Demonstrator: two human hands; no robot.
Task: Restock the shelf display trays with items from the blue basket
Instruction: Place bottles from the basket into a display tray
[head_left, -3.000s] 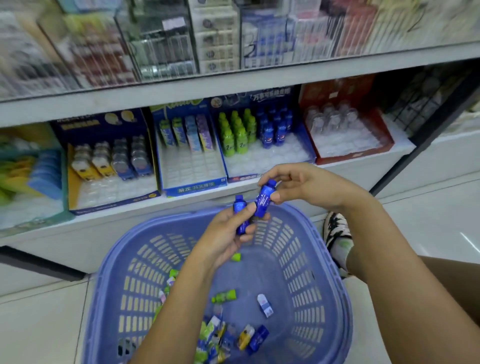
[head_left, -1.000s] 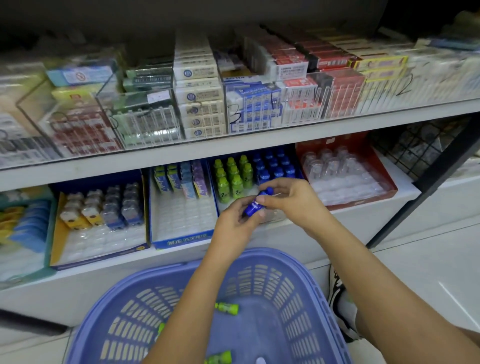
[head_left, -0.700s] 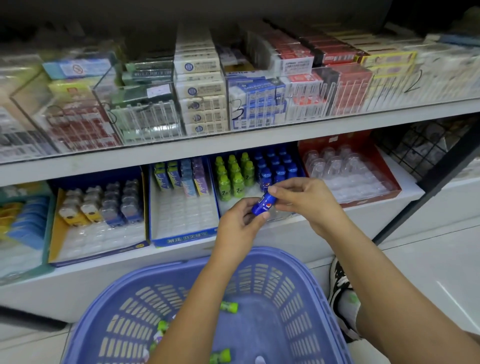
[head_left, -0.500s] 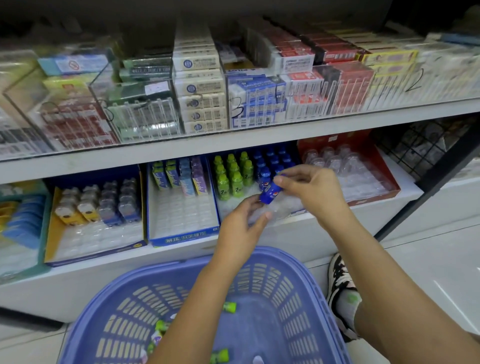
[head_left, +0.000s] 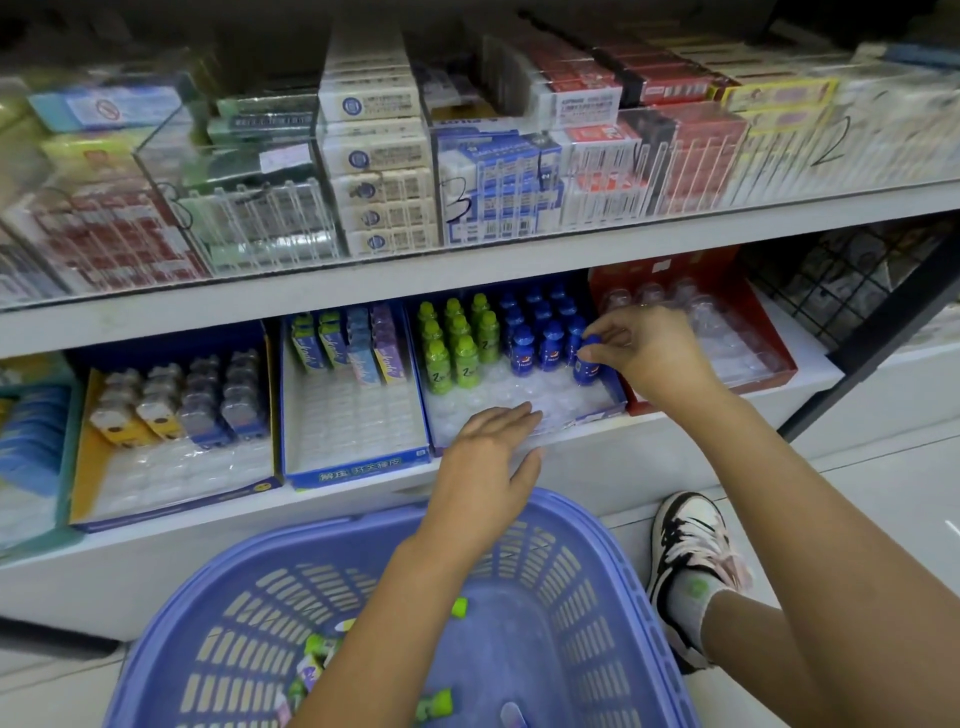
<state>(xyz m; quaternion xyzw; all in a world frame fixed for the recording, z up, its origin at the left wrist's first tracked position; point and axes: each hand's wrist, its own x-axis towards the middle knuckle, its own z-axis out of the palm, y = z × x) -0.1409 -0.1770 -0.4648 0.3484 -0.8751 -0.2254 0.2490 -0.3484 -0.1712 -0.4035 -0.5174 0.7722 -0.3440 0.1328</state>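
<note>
My right hand (head_left: 647, 353) pinches a small blue bottle (head_left: 587, 364) by its cap, standing it upright in the right column of the blue display tray (head_left: 519, 405). That tray holds rows of green bottles (head_left: 457, 343) and blue bottles (head_left: 537, 338) at its back, with bare clear sockets in front. My left hand (head_left: 491, 457) lies flat with straight fingers on the tray's front edge, holding nothing. The blue basket (head_left: 613, 597) sits on the floor below, with a few small green and blue items (head_left: 322, 649) in its bottom.
Left of this tray stand a blue tray of slim packs (head_left: 353, 400) and a yellow tray of small cases (head_left: 171, 431). A red tray (head_left: 727, 332) with clear sockets is to the right. Carton stacks fill the upper shelf (head_left: 467, 260). A sneakered foot (head_left: 685, 551) rests beside the basket.
My right hand carried the blue bottle from in front of the tray up and right into the tray's right column. My left hand let go of it and dropped flat onto the tray's front.
</note>
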